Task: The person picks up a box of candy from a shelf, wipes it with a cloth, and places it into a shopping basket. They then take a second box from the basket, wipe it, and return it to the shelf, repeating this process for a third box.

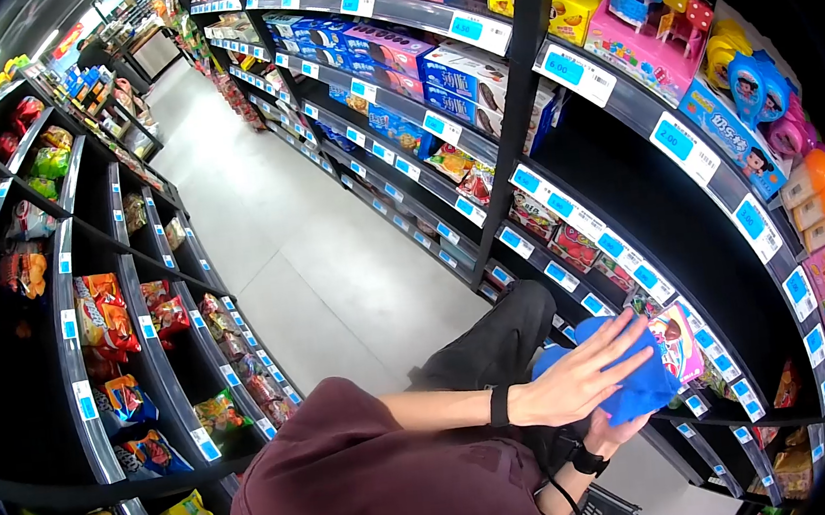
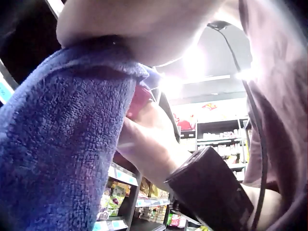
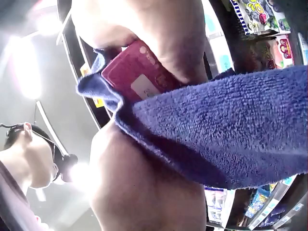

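plainly, the left hand [image 1: 578, 377] rests straight-fingered on blue cloth [image 1: 653, 383] while the right hand [image 1: 616, 431] has its grip around a pink box [image 1: 681, 342].

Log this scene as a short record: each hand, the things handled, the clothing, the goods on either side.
Left hand: fingers extended over the blue cloth
Right hand: holds the red box
Box detail: white label, partly hidden by the cloth
Clothing: maroon top
Head view, left side: bagged snacks on shelves
Head view, right side: boxed goods behind price tags
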{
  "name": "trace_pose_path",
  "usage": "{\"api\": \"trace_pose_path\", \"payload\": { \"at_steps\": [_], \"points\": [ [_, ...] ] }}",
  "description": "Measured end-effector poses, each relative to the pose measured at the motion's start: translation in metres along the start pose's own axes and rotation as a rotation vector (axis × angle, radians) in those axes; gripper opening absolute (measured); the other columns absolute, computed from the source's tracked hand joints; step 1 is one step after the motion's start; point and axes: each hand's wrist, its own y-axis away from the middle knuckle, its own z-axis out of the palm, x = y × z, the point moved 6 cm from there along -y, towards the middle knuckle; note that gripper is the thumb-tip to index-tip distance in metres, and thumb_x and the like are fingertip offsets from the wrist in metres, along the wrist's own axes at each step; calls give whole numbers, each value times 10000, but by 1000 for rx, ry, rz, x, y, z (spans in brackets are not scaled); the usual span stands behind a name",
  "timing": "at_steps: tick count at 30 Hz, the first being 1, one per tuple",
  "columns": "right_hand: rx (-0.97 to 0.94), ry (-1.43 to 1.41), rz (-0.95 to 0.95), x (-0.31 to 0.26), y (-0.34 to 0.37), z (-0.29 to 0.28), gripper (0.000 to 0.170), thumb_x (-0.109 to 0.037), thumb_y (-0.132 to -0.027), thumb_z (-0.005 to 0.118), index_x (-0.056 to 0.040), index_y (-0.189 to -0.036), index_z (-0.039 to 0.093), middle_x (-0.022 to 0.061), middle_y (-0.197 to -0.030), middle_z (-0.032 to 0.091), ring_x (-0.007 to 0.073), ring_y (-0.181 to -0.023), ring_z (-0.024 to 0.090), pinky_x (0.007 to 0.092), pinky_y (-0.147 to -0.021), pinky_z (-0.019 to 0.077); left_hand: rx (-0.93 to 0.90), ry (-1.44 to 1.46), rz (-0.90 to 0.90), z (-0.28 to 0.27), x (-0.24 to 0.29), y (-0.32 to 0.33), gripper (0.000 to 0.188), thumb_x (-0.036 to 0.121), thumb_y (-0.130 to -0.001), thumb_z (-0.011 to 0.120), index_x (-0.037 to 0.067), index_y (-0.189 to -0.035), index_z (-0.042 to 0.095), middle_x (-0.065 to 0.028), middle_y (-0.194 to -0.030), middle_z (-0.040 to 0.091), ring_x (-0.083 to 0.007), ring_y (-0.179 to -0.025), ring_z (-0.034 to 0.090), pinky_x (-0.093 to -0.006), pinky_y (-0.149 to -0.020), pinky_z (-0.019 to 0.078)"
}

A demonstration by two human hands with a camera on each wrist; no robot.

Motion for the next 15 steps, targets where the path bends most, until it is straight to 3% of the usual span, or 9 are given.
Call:
{"api": "trace_pose_path", "payload": {
  "at_steps": [2, 5, 6, 8, 10, 15],
  "points": [
    [191, 191, 15, 13, 6, -3, 659, -497, -1031, 371, -53, -1513, 300, 162, -1490, 410, 327, -1327, 457, 465, -1101, 396, -34, -137, 68, 12, 7, 3, 671, 94, -803, 604, 30, -1447, 429, -201, -1580, 282, -389, -1479, 231, -558, -1176, 229],
    [177, 245, 29, 24, 14, 1, 668, -506, -1031, 365, -49, -1514, 297, 164, -1497, 401, 328, -1330, 454, 460, -1107, 387, -232, -54, 128, 25, 31, 6, 769, 127, -738, 633, 42, -1467, 404, -175, -1587, 286, -363, -1484, 237, -544, -1182, 220],
    [151, 251, 22, 25, 15, 2, 672, -509, -1031, 363, -47, -1515, 296, 165, -1499, 398, 328, -1331, 454, 459, -1109, 384, -222, -39, 135, 28, 30, 1, 797, 135, -719, 646, 23, -1466, 390, -193, -1591, 258, -364, -1499, 185, -540, -1197, 175],
    [119, 283, 6, 27, 16, 3, 678, -514, -1031, 359, -44, -1515, 294, 166, -1504, 393, 328, -1333, 452, 455, -1113, 379, -146, -133, 130, 23, 18, -11, 757, 131, -780, 632, 41, -1485, 369, -192, -1603, 225, -366, -1503, 167, -544, -1197, 165],
    [105, 305, -21, 27, 16, 8, 684, -520, -1031, 355, -41, -1516, 293, 168, -1508, 387, 329, -1334, 450, 452, -1117, 373, -81, 30, 64, 15, 8, -23, 629, 93, -921, 545, 95, -1516, 342, -178, -1627, 156, -363, -1509, 129, -561, -1197, 141],
    [193, 84, -24, 7, 10, 51, 689, -527, -1031, 339, -38, -1514, 293, 154, -1513, 382, 308, -1345, 443, 425, -1129, 358, -71, 227, -74, 2, -15, -30, 602, 162, -963, 505, 103, -1534, 323, -157, -1640, 119, -364, -1518, 55, -558, -1202, 78]
  ]
}}
